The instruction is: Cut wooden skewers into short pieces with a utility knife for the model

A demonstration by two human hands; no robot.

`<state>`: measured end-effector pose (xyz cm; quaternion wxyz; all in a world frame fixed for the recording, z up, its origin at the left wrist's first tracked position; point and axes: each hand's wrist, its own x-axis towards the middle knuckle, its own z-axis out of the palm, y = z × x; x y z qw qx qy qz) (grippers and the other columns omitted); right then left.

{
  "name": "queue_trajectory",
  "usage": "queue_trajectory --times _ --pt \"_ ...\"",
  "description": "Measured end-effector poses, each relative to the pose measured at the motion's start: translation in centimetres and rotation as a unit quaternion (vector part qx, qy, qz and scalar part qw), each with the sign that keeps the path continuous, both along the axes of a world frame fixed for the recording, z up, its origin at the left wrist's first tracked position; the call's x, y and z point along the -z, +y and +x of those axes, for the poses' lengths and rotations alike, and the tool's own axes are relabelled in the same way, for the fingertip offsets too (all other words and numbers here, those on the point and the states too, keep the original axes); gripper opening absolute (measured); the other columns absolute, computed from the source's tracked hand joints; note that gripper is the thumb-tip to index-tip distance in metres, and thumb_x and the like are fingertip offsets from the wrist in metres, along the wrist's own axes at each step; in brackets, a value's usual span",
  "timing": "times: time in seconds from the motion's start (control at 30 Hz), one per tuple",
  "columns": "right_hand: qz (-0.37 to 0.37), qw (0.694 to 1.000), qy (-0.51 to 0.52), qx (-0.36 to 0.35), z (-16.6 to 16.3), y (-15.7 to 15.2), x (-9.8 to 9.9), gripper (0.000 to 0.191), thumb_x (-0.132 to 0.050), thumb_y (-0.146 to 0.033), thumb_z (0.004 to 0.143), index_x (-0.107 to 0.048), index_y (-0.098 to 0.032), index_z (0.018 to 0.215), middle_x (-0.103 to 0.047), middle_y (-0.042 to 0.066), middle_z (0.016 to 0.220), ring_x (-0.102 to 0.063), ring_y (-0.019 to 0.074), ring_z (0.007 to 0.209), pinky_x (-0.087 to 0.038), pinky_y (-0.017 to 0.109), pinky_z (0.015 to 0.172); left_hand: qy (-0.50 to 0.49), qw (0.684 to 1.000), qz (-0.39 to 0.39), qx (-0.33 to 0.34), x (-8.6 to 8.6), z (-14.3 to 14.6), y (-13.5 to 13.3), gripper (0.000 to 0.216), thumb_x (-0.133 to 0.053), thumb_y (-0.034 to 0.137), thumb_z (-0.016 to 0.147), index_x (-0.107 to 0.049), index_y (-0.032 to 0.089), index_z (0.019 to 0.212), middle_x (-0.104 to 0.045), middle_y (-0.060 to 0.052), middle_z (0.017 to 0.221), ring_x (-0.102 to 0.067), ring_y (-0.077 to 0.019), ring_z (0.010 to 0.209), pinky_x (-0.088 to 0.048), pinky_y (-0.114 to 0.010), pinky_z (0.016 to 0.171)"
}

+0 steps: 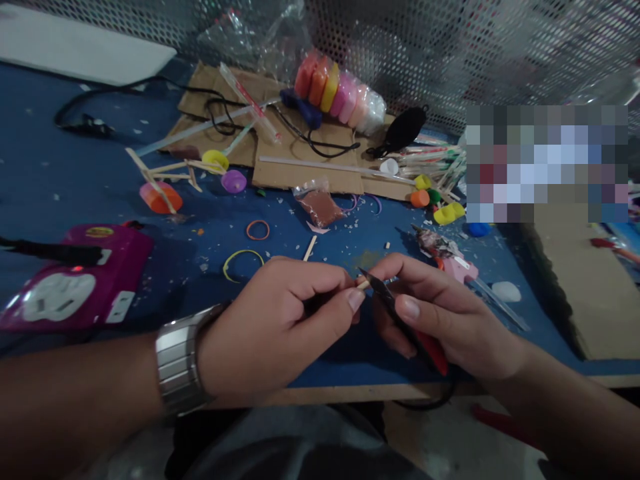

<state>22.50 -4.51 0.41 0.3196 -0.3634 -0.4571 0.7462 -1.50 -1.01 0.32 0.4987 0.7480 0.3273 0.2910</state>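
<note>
My left hand [280,320], with a metal watch [176,360] on its wrist, is closed in a pinch on a thin wooden stick [363,285] whose tip pokes out past the thumb. My right hand [440,313] is closed round red-handled cutters [400,313]; their dark blades sit at the stick's exposed tip. Both hands hover over the near edge of the blue table [75,187].
A pink power strip [75,280] with a black plug lies at the left. Rubber bands [258,230], bottle caps [233,181], cardboard [300,160], a sleeve of coloured caps [340,90], sticks and straws [435,167] are scattered behind. A cardboard sheet [575,280] lies at right.
</note>
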Motion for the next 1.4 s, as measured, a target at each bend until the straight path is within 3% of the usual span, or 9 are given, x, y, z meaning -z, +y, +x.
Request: queue_trajectory --times 0.5,0.83,1.0,1.2,1.4 --pt "-0.012 1.000 -0.010 -0.001 -0.10 0.16 0.06 0.034 -0.075 -0.044 0.104 -0.066 -0.024 0.130 -0.059 -0.005 0.071 -0.051 0.0111 0.056 -0.039 0.022 0.053 0.037 0.999 0.027 -0.003 -0.02 0.10 0.28 0.036 -0.055 0.029 0.106 -0.064 0.019 0.073 -0.056 0.006 0.061 -0.049 -0.0085 0.055 -0.038 -0.021 0.053" --pt "-0.013 1.000 -0.003 0.000 -0.27 0.07 0.13 0.028 -0.075 -0.042 0.105 -0.064 -0.024 0.124 -0.055 -0.008 0.069 -0.048 0.0087 0.057 -0.037 0.020 0.054 0.030 0.997 0.068 0.005 -0.09 0.21 0.15 0.039 -0.057 0.019 0.103 -0.049 0.018 0.065 -0.043 0.008 0.058 -0.040 -0.0054 0.054 -0.032 -0.021 0.052" --pt "-0.015 1.000 -0.008 -0.005 -0.29 0.16 0.25 0.029 -0.077 -0.044 0.104 -0.064 -0.023 0.118 -0.055 -0.008 0.068 -0.048 0.0073 0.055 -0.034 0.018 0.052 0.037 0.995 0.093 0.011 0.07 0.22 -0.02 0.038 -0.058 0.017 0.102 -0.049 0.017 0.065 -0.045 0.008 0.059 -0.039 -0.0053 0.055 -0.030 -0.025 0.054" --pt "-0.020 0.999 0.021 -0.012 0.06 0.18 0.49 0.023 -0.078 -0.041 0.104 -0.068 -0.024 0.117 -0.059 -0.006 0.072 -0.049 0.0063 0.056 -0.034 0.019 0.053 0.010 0.998 -0.052 0.033 0.13 0.17 -0.15 0.038 -0.052 0.030 0.107 -0.063 0.018 0.072 -0.059 0.005 0.066 -0.050 -0.0087 0.061 -0.038 -0.023 0.055" --pt "-0.018 0.999 0.048 -0.015 0.27 0.13 0.70 0.021 -0.076 -0.038 0.105 -0.072 -0.030 0.123 -0.057 -0.006 0.073 -0.048 0.0073 0.057 -0.036 0.021 0.056 -0.035 0.983 -0.180 0.025 -0.32 0.27 -0.03 0.035 -0.054 0.030 0.106 -0.063 0.019 0.073 -0.054 0.006 0.063 -0.047 -0.0075 0.057 -0.040 -0.019 0.054"
